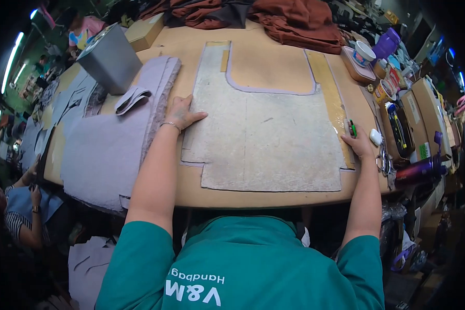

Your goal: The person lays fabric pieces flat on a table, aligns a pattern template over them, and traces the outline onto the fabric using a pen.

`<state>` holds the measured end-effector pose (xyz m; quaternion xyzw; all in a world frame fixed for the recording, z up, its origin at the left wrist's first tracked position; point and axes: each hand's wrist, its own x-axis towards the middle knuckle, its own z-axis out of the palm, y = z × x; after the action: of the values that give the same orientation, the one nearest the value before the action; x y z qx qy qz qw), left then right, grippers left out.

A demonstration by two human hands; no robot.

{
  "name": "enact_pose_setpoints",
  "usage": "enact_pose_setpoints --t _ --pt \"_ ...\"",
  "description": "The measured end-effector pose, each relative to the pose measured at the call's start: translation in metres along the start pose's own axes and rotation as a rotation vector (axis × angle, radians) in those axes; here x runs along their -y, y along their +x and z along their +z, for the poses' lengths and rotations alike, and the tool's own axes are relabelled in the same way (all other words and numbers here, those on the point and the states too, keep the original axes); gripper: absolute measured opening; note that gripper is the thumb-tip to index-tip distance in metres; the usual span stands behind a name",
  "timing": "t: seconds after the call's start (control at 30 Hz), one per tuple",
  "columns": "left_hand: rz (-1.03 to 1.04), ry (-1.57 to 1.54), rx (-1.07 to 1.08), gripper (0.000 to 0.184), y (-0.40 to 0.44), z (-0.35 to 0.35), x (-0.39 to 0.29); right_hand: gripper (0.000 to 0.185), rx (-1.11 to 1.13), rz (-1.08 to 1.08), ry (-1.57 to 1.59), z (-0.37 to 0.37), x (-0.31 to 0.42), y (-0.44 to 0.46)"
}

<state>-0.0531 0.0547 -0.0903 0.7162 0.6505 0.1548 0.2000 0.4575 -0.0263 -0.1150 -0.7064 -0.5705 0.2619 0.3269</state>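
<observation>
A large pale U-shaped pattern board (268, 139) lies flat on the tan table, with thin lilac material (274, 91) showing along its inner cut-out. My left hand (182, 112) rests at the board's left edge, thumb spread away from the fingers. On the right, my right hand (358, 140) is at the taped edge, fingers curled round a small tool with a green part (352, 129). Yellowish tape (331, 111) runs down the board's right side.
Stacked lilac fabric (106, 150), a folded strip (133, 100) and a grey metal block (110, 59) stand left. Brown cloth (297, 23) lies behind. Scissors (383, 161), a purple bottle (418, 171) and boxes line the right. A co-worker (33, 206) is at lower left.
</observation>
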Motion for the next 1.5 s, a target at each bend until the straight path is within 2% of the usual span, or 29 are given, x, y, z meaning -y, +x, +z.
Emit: enact_pose_setpoints --t 0.1,0.2,0.23,0.3,0.33,0.4,0.5,0.57,0.63,0.67,0.73,0.8,0.87,0.9,1.0,1.13,1.23,1.33,1.47,1.5 --pt "0.026 0.069 -0.011 0.084 0.003 0.002 0.004 0.055 0.008 0.000 0.057 0.001 -0.001 0.002" --pt "0.033 0.070 0.083 0.088 -0.005 -0.015 -0.006 0.052 0.053 -0.048 0.006 -0.005 -0.009 0.007" --pt "0.104 0.091 0.114 0.090 -0.004 -0.019 0.000 0.042 0.037 -0.044 0.145 -0.003 -0.005 0.005" --pt "0.246 0.133 0.174 0.095 -0.006 -0.024 0.014 0.034 -0.072 0.056 0.344 -0.006 -0.008 0.000" --pt "0.253 0.213 0.225 0.095 -0.015 -0.028 0.013 0.030 -0.131 0.102 0.443 -0.012 -0.011 0.002" --pt "0.265 0.375 0.325 0.096 -0.032 -0.037 0.007 0.023 -0.488 0.117 0.588 -0.008 -0.042 0.014" --pt "0.253 0.359 0.366 0.096 -0.039 -0.031 0.016 0.030 -0.707 0.148 0.848 0.028 0.028 -0.011" --pt "0.234 0.367 0.400 0.096 -0.040 -0.036 0.008 0.039 -0.550 0.096 0.692 0.073 0.097 -0.042" --pt "0.214 0.361 0.430 0.098 -0.038 -0.036 0.008 0.040 -0.155 -0.074 0.362 0.117 0.135 -0.069" --pt "0.206 0.357 0.442 0.099 -0.037 -0.036 0.007 0.039 0.010 -0.144 0.344 0.143 0.159 -0.083" --pt "0.232 0.377 0.431 0.105 -0.037 -0.034 0.007 0.012 0.330 0.048 0.565 0.188 0.197 -0.101" --pt "0.242 0.414 0.421 0.110 -0.039 -0.034 0.009 0.015 0.469 -0.094 0.748 0.239 0.212 -0.111" --pt "0.241 0.463 0.419 0.115 -0.039 -0.031 0.008 0.014 0.538 -0.155 0.789 0.261 0.234 -0.119" --pt "0.209 0.474 0.443 0.116 -0.039 -0.032 0.005 0.014 0.581 -0.120 0.816 0.271 0.238 -0.119" --pt "0.147 0.503 0.461 0.113 -0.039 -0.032 0.002 0.013 0.479 -0.329 0.571 0.290 0.243 -0.117" --pt "0.109 0.522 0.476 0.112 -0.040 -0.032 0.001 0.012 0.465 -0.341 0.551 0.293 0.253 -0.119" --pt "0.135 0.508 0.452 0.110 -0.042 -0.032 0.001 0.012 0.386 -0.451 0.350 0.282 0.243 -0.117" --pt "0.122 0.440 0.466 0.111 -0.046 -0.036 0.000 0.011 0.420 -0.242 0.513 0.256 0.224 -0.117" --pt "0.167 0.455 0.448 0.113 -0.041 -0.034 0.004 0.014 0.400 -0.411 0.467 0.268 0.230 -0.113" --pt "0.178 0.466 0.443 0.114 -0.040 -0.032 0.005 0.016 0.486 -0.299 0.393 0.273 0.241 -0.113"
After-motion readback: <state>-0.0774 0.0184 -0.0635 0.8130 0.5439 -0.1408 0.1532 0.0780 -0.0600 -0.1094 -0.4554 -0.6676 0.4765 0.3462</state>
